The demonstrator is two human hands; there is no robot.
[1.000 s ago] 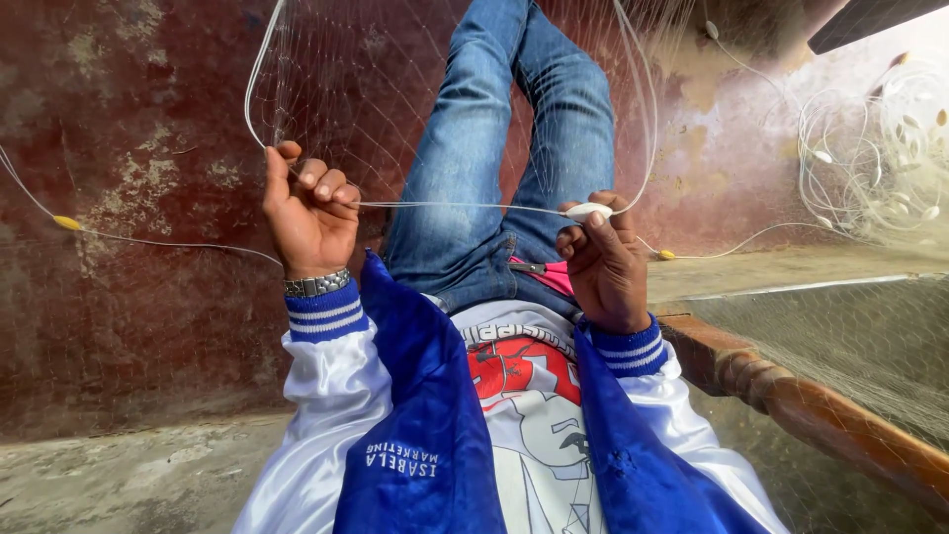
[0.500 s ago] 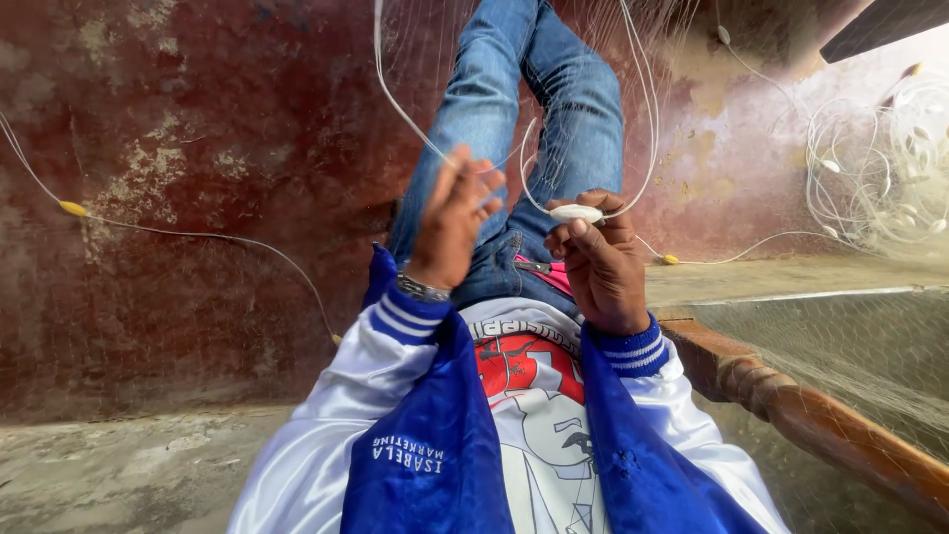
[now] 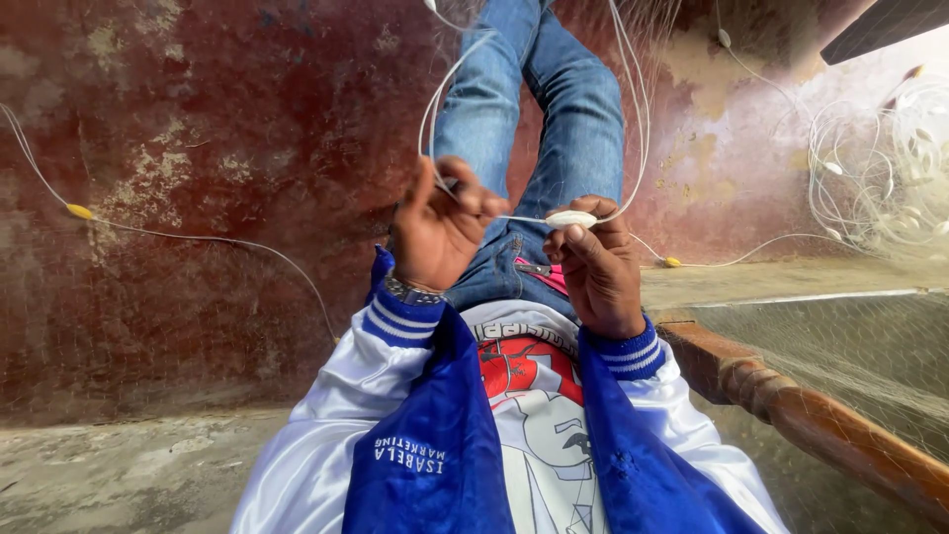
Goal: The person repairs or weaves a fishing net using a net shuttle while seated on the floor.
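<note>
Hands pinch white cord [image 3: 465, 89] and float [image 3: 571, 219] before stained red wall [image 3: 198, 148].

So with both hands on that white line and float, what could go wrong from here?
1. The white line loops loosely above the left hand; it might snag the fingers or the wristwatch.
2. The right hand pinches the small white float only at the fingertips, so it could slip.
3. Fine netting draped over the wooden rail may catch.

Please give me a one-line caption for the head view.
Left hand pinches white cord; right hand holds a white float over jeans.
</note>
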